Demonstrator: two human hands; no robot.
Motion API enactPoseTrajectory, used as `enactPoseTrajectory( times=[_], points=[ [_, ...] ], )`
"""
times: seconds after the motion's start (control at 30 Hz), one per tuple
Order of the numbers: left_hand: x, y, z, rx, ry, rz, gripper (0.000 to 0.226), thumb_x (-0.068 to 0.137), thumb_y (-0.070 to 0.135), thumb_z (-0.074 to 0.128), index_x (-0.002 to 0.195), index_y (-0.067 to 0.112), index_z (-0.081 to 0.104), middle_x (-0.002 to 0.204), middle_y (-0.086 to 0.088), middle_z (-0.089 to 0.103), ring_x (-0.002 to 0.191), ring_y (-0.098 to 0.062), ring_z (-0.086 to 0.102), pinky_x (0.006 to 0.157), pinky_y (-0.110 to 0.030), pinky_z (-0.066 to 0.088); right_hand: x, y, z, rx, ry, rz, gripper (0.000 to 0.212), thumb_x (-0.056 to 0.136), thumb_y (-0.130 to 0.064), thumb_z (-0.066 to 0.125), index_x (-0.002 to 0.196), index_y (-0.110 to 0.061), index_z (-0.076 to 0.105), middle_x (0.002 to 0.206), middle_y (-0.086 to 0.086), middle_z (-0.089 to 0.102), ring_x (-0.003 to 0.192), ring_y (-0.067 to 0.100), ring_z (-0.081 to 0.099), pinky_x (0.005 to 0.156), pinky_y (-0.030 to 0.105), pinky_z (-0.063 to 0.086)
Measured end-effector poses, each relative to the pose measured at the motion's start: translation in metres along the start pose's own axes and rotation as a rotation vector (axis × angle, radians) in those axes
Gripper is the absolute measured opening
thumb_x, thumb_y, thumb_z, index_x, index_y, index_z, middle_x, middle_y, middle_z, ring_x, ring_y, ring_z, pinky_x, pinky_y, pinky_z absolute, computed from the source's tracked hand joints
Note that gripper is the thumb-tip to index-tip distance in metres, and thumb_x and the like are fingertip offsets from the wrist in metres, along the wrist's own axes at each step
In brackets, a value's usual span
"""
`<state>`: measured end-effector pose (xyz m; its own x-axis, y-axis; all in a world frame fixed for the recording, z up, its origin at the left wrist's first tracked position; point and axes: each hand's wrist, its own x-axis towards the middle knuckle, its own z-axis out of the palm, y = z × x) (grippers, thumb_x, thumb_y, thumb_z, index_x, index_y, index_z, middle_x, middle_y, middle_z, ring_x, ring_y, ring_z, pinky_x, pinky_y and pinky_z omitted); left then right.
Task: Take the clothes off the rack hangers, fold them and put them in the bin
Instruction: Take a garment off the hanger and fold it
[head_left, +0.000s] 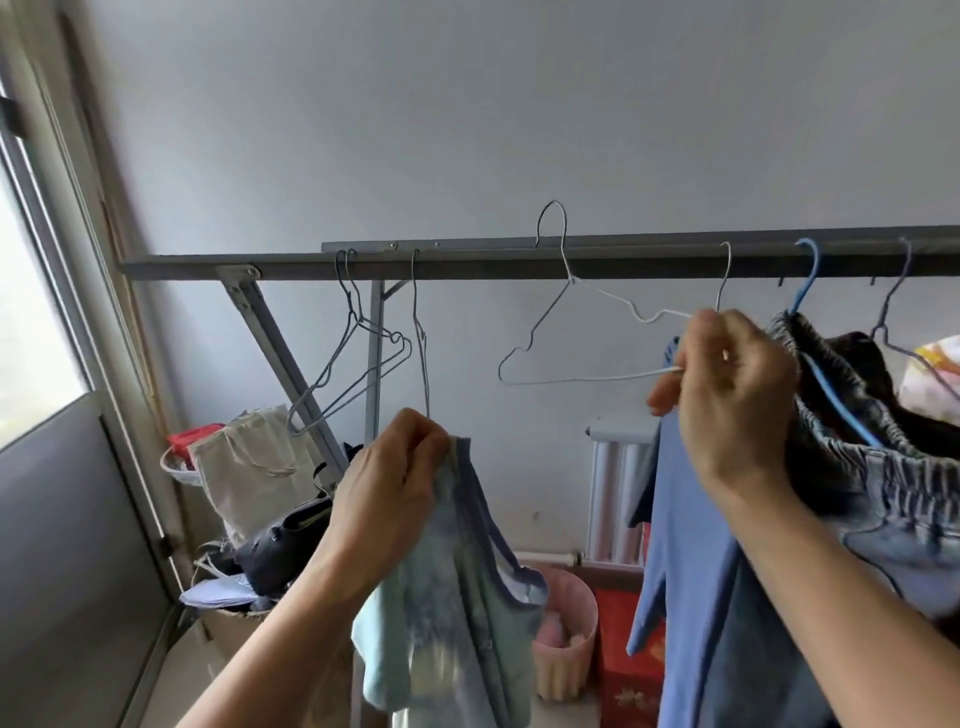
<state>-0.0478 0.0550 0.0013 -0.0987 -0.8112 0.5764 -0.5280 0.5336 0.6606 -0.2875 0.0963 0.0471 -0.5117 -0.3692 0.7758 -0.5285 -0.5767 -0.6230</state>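
Note:
My left hand grips a light blue tie-dye top, which hangs down from it off any hanger. My right hand pinches the end of a bare white wire hanger, lifted with its hook above the grey rack rail. A plain blue garment hangs below my right hand. Elastic-waist denim shorts hang on a blue hanger at the right, with a dark garment behind. Empty wire hangers dangle at the rail's left.
A pink bin stands on the floor under the rack, beside a red box. A canvas bag and a heap of dark things sit at the left by the window. A white radiator is on the wall.

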Motion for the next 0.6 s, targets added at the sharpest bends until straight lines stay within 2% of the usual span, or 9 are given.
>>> enactPoseTrajectory(
  times=[0.07,0.13,0.2,0.27,0.4,0.47,0.53,0.57,0.6],
  points=[
    [0.003,0.001,-0.003,-0.007,0.009,0.001,0.017,0.097,0.027,0.054,0.08,0.029,0.055,0.068,0.013,0.062,0.068,-0.011,0.057,0.07,-0.042,0.05,-0.001,0.003,0.015,-0.095,-0.011,-0.063,0.04,0.104,-0.021,0.042,0.067,-0.007,0.047,0.052,0.015,0.058,0.042,0.006,0.06,0.044,0.012,0.039],
    [0.005,0.001,-0.005,-0.021,0.018,0.003,0.017,0.096,0.026,0.055,0.08,0.03,0.055,0.07,0.018,0.062,0.068,-0.011,0.056,0.07,-0.042,0.051,-0.003,0.007,0.028,-0.148,-0.051,-0.099,0.042,0.104,-0.022,0.043,0.062,-0.02,0.041,0.062,0.012,0.057,0.046,0.006,0.063,0.042,0.011,0.038],
    [0.007,0.0,-0.009,-0.042,0.025,0.01,0.016,0.096,0.026,0.055,0.081,0.029,0.056,0.071,0.02,0.062,0.067,-0.009,0.056,0.07,-0.041,0.051,-0.008,0.009,0.041,-0.186,-0.101,-0.115,0.043,0.102,-0.027,0.043,0.059,-0.022,0.04,0.066,0.007,0.052,0.051,0.016,0.066,0.043,0.027,0.046],
    [0.008,0.001,-0.012,-0.061,0.028,0.01,0.016,0.096,0.025,0.056,0.081,0.028,0.057,0.069,0.018,0.062,0.063,-0.007,0.054,0.068,-0.04,0.049,-0.018,0.008,0.053,-0.256,-0.168,-0.125,0.044,0.097,-0.033,0.043,0.058,-0.014,0.045,0.064,0.005,0.05,0.055,0.027,0.064,0.047,0.039,0.048],
    [0.009,0.003,-0.02,-0.135,-0.007,0.02,0.018,0.095,0.019,0.057,0.078,0.023,0.057,0.059,0.013,0.057,0.053,-0.005,0.048,0.056,-0.028,0.042,-0.049,-0.003,0.068,-0.429,-0.334,-0.098,0.05,0.091,-0.025,0.056,0.048,-0.021,0.032,0.055,-0.009,0.036,0.046,0.007,0.039,0.048,0.022,0.023],
    [0.01,0.002,-0.025,-0.173,-0.03,0.031,0.019,0.095,0.016,0.058,0.077,0.022,0.059,0.06,0.011,0.057,0.054,-0.004,0.048,0.054,-0.022,0.04,-0.063,0.001,0.07,-0.498,-0.408,-0.023,0.051,0.092,-0.027,0.056,0.047,-0.022,0.032,0.059,-0.009,0.04,0.048,0.005,0.037,0.051,0.023,0.024],
    [0.01,0.002,-0.031,-0.201,-0.06,0.04,0.018,0.094,0.015,0.06,0.077,0.021,0.061,0.063,0.006,0.06,0.057,-0.005,0.051,0.054,-0.02,0.042,-0.071,0.01,0.069,-0.488,-0.451,0.035,0.039,0.094,-0.036,0.055,0.058,-0.021,0.05,0.074,-0.006,0.054,0.058,0.011,0.05,0.06,0.024,0.03],
    [0.01,0.002,-0.033,-0.207,-0.077,0.047,0.018,0.094,0.015,0.06,0.077,0.021,0.062,0.065,0.003,0.062,0.059,-0.005,0.051,0.054,-0.02,0.043,-0.073,0.013,0.067,-0.476,-0.443,0.068,0.029,0.095,-0.04,0.054,0.077,-0.018,0.06,0.088,-0.004,0.059,0.067,0.013,0.056,0.063,0.024,0.032],
    [0.009,0.001,-0.035,-0.208,-0.093,0.058,0.018,0.094,0.015,0.061,0.077,0.022,0.063,0.067,0.001,0.062,0.06,-0.005,0.052,0.055,-0.021,0.043,-0.077,0.014,0.065,-0.466,-0.41,0.099,0.027,0.095,-0.043,0.054,0.098,-0.017,0.06,0.101,-0.004,0.057,0.076,0.015,0.059,0.063,0.025,0.033]
  ],
)
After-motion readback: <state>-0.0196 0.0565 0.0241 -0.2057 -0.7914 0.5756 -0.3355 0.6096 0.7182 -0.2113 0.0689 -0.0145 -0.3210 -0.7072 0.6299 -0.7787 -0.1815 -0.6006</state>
